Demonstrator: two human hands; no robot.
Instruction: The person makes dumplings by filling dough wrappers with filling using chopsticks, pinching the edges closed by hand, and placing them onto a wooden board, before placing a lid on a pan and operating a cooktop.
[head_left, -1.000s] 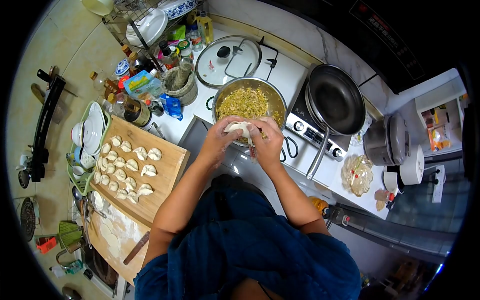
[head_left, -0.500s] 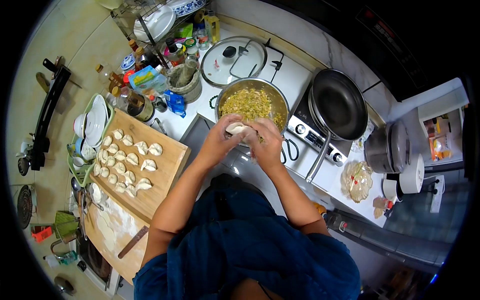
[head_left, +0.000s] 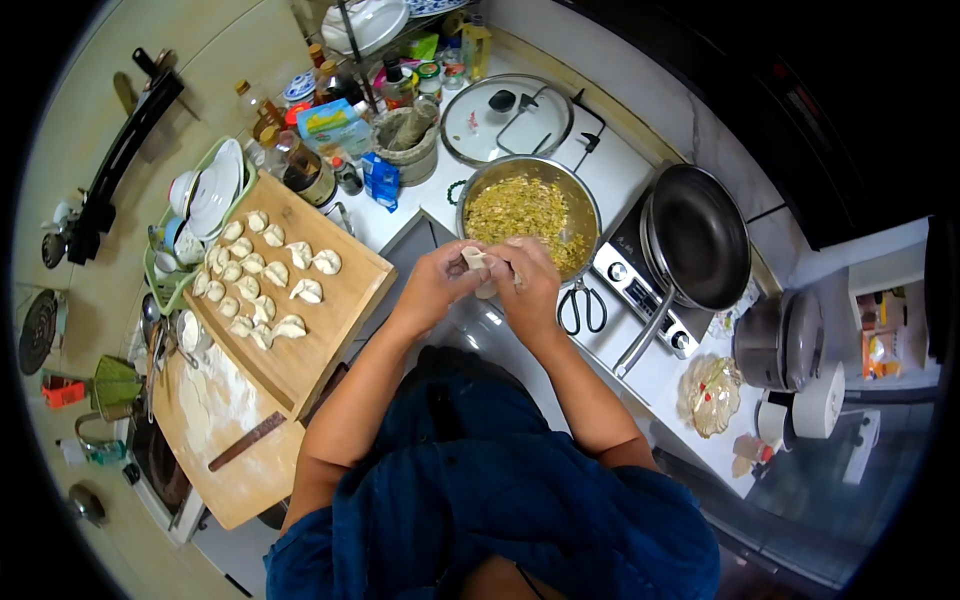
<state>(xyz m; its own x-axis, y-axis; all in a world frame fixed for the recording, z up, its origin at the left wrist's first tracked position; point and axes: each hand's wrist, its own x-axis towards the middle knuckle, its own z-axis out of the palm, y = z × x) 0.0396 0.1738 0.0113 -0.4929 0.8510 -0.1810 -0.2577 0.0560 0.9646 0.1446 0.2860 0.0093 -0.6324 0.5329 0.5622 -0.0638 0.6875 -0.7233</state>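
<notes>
Both hands meet in front of the metal bowl [head_left: 590, 235] of chopped yellow-green filling [head_left: 515, 208]. My left hand [head_left: 437, 285] has its fingers closed on one side of a pale dumpling [head_left: 476, 259]. On the other side, my right hand [head_left: 528, 285] pinches the same dumpling's dough. Fingers cover much of it, so I cannot tell how far its edge is sealed. Several shaped dumplings [head_left: 276, 272] rest on a wooden board [head_left: 345, 290] to the left. Below that lies a floured board [head_left: 250, 480] with a brown stick-like tool [head_left: 246, 442].
A glass lid [head_left: 470, 130] lies behind the bowl. Right of it, a frying pan [head_left: 700, 225] sits on a cooktop [head_left: 640, 290], its handle pointing towards me. Black-handled scissors [head_left: 582, 308] lie by the counter edge. Bottles [head_left: 300, 165] and a stone mortar [head_left: 408, 160] stand at back left.
The view has shifted, so the counter and boards appear moved. My hands are now lower and nearer me relative to the bowl, with fingers closer together around the dumpling.
</notes>
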